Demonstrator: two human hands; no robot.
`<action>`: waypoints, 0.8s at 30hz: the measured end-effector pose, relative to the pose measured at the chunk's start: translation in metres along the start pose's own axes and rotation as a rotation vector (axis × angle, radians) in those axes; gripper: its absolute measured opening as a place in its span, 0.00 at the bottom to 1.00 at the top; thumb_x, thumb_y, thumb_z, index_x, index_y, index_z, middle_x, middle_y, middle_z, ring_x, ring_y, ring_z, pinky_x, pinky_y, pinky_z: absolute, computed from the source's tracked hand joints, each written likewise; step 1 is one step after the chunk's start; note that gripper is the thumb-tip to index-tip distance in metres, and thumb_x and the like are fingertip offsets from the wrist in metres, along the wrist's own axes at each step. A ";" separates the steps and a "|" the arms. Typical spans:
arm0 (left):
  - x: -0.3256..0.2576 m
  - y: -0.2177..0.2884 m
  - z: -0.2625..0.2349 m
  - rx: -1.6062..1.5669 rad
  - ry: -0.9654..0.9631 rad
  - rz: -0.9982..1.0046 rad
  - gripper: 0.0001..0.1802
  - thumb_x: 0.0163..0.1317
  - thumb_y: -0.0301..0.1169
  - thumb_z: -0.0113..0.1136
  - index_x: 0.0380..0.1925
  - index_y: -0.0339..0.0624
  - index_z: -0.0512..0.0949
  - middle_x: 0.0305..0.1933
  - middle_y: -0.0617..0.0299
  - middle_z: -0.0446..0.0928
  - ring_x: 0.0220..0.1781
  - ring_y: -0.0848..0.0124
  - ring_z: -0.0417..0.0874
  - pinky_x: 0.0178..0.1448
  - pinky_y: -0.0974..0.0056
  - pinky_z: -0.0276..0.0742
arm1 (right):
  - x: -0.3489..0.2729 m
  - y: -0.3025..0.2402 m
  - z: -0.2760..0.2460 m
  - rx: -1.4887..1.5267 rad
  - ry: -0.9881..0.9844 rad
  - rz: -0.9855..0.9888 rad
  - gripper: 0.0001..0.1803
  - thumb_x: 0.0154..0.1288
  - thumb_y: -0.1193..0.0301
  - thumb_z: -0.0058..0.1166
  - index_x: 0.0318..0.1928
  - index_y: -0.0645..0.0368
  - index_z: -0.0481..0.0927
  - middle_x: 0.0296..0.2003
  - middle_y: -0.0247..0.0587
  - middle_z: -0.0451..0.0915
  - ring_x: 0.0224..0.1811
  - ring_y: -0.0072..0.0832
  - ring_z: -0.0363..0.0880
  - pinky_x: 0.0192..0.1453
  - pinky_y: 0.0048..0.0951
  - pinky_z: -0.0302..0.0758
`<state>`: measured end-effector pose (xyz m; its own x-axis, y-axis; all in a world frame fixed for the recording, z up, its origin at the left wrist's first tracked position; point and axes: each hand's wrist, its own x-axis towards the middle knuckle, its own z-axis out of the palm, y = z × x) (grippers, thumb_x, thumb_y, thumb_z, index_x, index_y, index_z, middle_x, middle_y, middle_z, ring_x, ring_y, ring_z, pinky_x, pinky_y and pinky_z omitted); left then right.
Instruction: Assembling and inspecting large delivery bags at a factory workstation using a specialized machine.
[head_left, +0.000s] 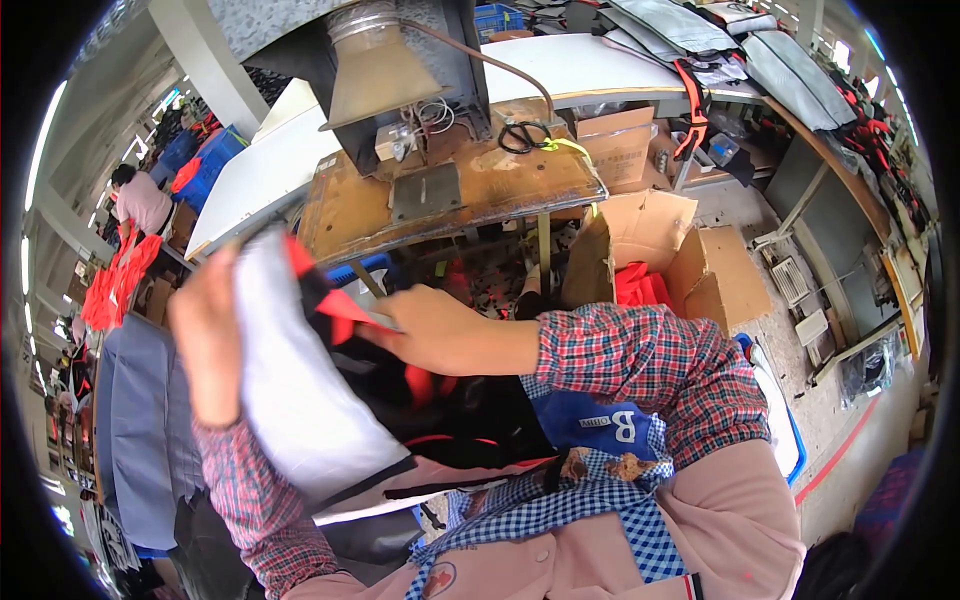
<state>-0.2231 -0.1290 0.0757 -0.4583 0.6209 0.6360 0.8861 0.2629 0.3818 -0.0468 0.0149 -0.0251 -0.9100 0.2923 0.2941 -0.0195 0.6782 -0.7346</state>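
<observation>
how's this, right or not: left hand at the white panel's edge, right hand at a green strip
The strip is red-orange, not green, as the head view shows. The left hand is at the edge of the white panel, the right hand at the strip.

Held fabric (pixel 310 400): obstructs the near middle
Wooden counter (pixel 530 188): open front strip; hood (pixel 385 75), scissors (pixel 528 138) behind
Carton (pixel 592 262): obstructs right

Black-handled scissors (pixel 524 139) on wooden worktable (pixel 520 184)
</observation>
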 end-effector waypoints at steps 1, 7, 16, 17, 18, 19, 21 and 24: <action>0.004 -0.010 0.028 0.003 0.024 0.150 0.17 0.71 0.36 0.52 0.39 0.31 0.82 0.29 0.43 0.82 0.24 0.66 0.75 0.34 0.61 0.74 | -0.007 0.015 0.002 0.026 -0.058 0.058 0.18 0.70 0.58 0.50 0.45 0.61 0.78 0.22 0.53 0.79 0.29 0.50 0.81 0.37 0.46 0.76; 0.003 -0.040 0.130 0.122 -0.230 0.157 0.20 0.67 0.43 0.56 0.30 0.34 0.83 0.25 0.41 0.77 0.28 0.43 0.79 0.32 0.47 0.74 | 0.009 0.102 -0.034 0.444 -0.317 0.246 0.23 0.67 0.61 0.54 0.56 0.63 0.74 0.48 0.46 0.80 0.47 0.29 0.78 0.49 0.31 0.75; 0.038 -0.054 0.181 0.088 -0.206 0.201 0.22 0.68 0.44 0.54 0.27 0.35 0.82 0.25 0.40 0.77 0.30 0.40 0.78 0.35 0.45 0.73 | 0.095 0.135 -0.077 0.863 -0.025 0.497 0.28 0.67 0.53 0.56 0.54 0.64 0.72 0.47 0.49 0.78 0.46 0.36 0.80 0.50 0.36 0.79; 0.043 -0.054 0.184 0.079 -0.224 0.190 0.23 0.68 0.45 0.53 0.27 0.35 0.82 0.25 0.39 0.76 0.30 0.40 0.78 0.35 0.45 0.73 | 0.104 0.138 -0.074 0.847 -0.006 0.481 0.25 0.67 0.54 0.56 0.50 0.64 0.73 0.43 0.48 0.79 0.42 0.35 0.81 0.47 0.36 0.81; 0.049 -0.054 0.190 0.062 -0.244 0.182 0.24 0.68 0.46 0.53 0.26 0.34 0.82 0.24 0.39 0.76 0.30 0.40 0.78 0.34 0.44 0.73 | 0.112 0.150 -0.071 0.796 0.022 0.450 0.19 0.68 0.57 0.55 0.44 0.62 0.75 0.36 0.42 0.79 0.35 0.31 0.80 0.41 0.34 0.81; 0.055 -0.056 0.193 0.063 -0.244 0.181 0.24 0.68 0.46 0.53 0.26 0.34 0.82 0.24 0.39 0.76 0.30 0.40 0.78 0.34 0.44 0.73 | 0.120 0.159 -0.070 0.796 0.020 0.450 0.19 0.68 0.57 0.55 0.44 0.62 0.75 0.36 0.42 0.79 0.35 0.31 0.80 0.41 0.34 0.81; 0.065 -0.061 0.200 0.069 -0.244 0.200 0.26 0.68 0.47 0.53 0.25 0.33 0.81 0.24 0.38 0.76 0.29 0.40 0.78 0.34 0.44 0.72 | 0.133 0.169 -0.069 0.830 0.042 0.425 0.14 0.68 0.60 0.55 0.38 0.59 0.76 0.33 0.37 0.77 0.32 0.28 0.78 0.38 0.32 0.80; 0.076 -0.067 0.209 0.078 -0.234 0.191 0.27 0.68 0.47 0.53 0.23 0.32 0.81 0.23 0.38 0.76 0.29 0.40 0.78 0.34 0.44 0.72 | 0.142 0.174 -0.064 0.931 0.095 0.459 0.11 0.68 0.62 0.54 0.35 0.56 0.75 0.29 0.30 0.73 0.31 0.25 0.74 0.37 0.31 0.78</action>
<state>-0.3031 0.0546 -0.0417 -0.2622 0.8155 0.5160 0.9615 0.1749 0.2121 -0.1526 0.2175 -0.0722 -0.8753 0.4696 -0.1156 -0.0280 -0.2878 -0.9573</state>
